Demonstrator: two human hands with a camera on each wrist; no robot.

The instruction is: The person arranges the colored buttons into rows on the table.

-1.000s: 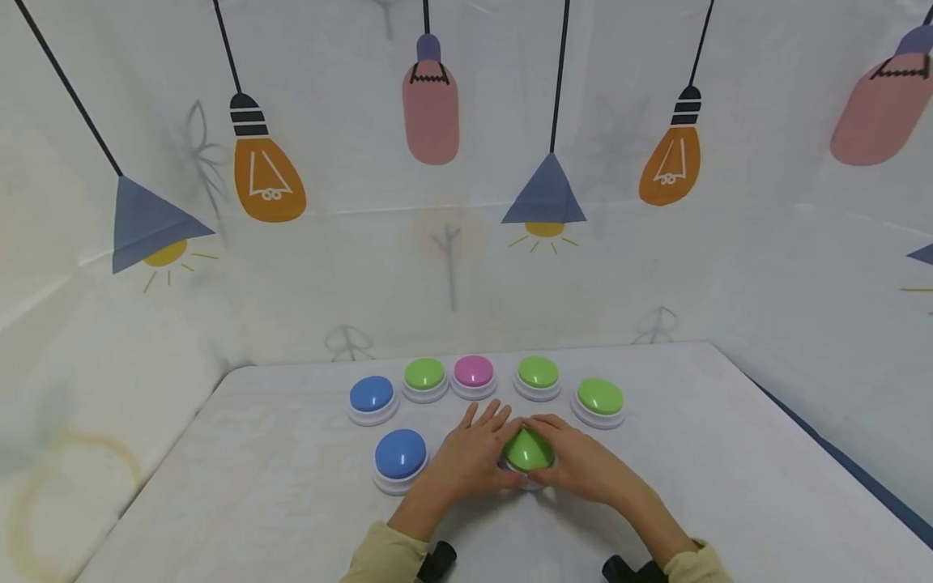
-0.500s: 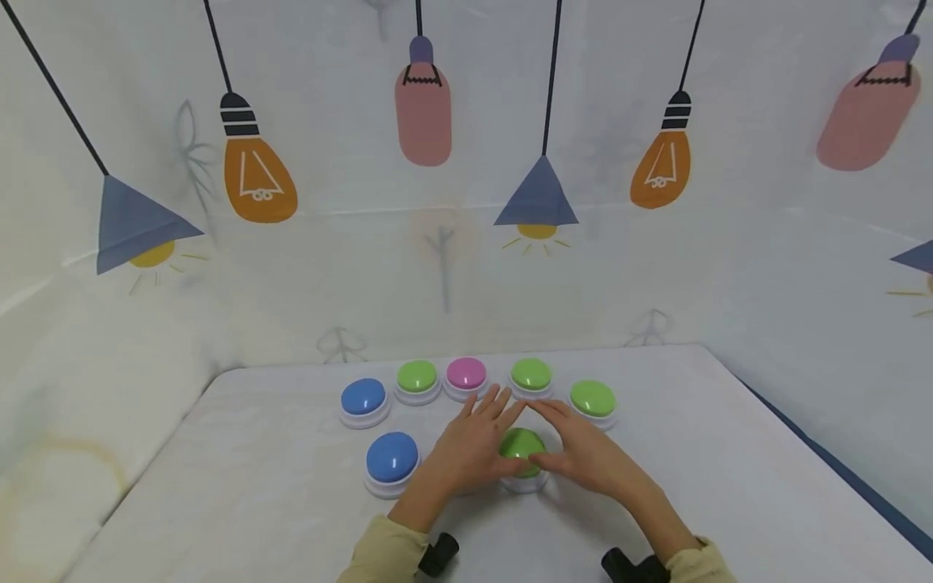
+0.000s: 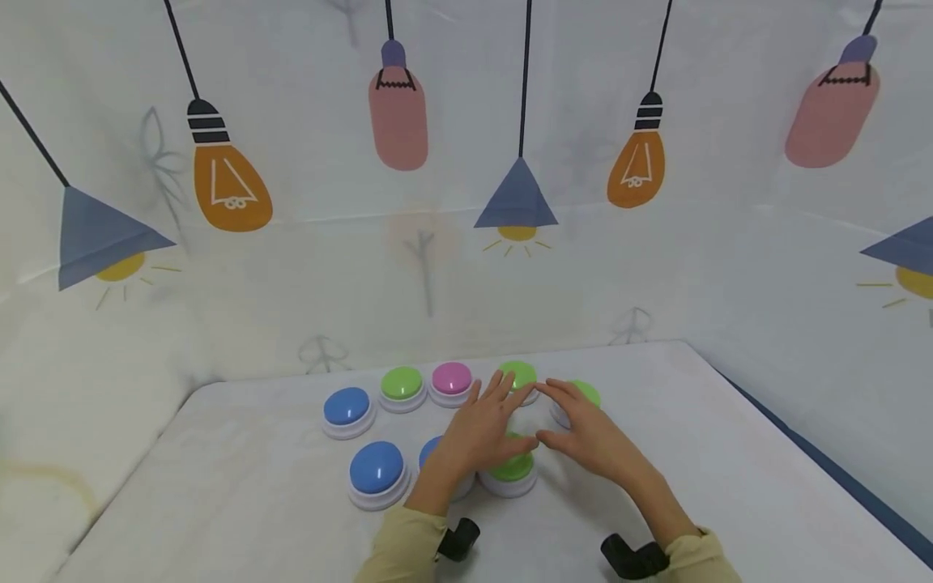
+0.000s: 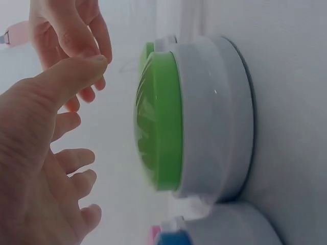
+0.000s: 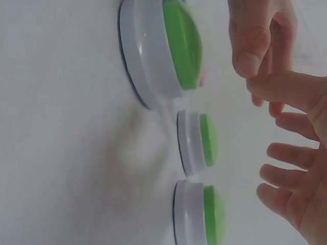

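A white-covered table (image 3: 248, 494) stands before a pale sheet (image 3: 328, 275) printed with hanging lamps. Left to right, a far blue button (image 3: 346, 405) comes first, in from the table's far left corner. A near blue button (image 3: 376, 467) sits closer to the person, farther from the far edge. Next is a far green button (image 3: 402, 382) near that edge, then a half-hidden blue button (image 3: 430, 448), nearer the person, behind the left forearm. A pink button (image 3: 451, 377) lies near the far edge.

The left hand (image 3: 484, 425) hangs above the table, fingers spread and slightly bent, gripping nothing. Partly beneath it is the near green button (image 3: 513, 470), upright on its white base, well in from the far edge; the left wrist view shows a gap between its cap and the hand. Beyond the left fingertips, a middle green button (image 3: 521, 372) sits near the far edge.

The right hand (image 3: 590, 433) mirrors the left, fingers spread, also holding nothing; the thumb tips appear to meet. It partly covers the rightmost green button (image 3: 589, 392), toward the far right corner. Past the right edge runs a dark blue strip (image 3: 824, 453).
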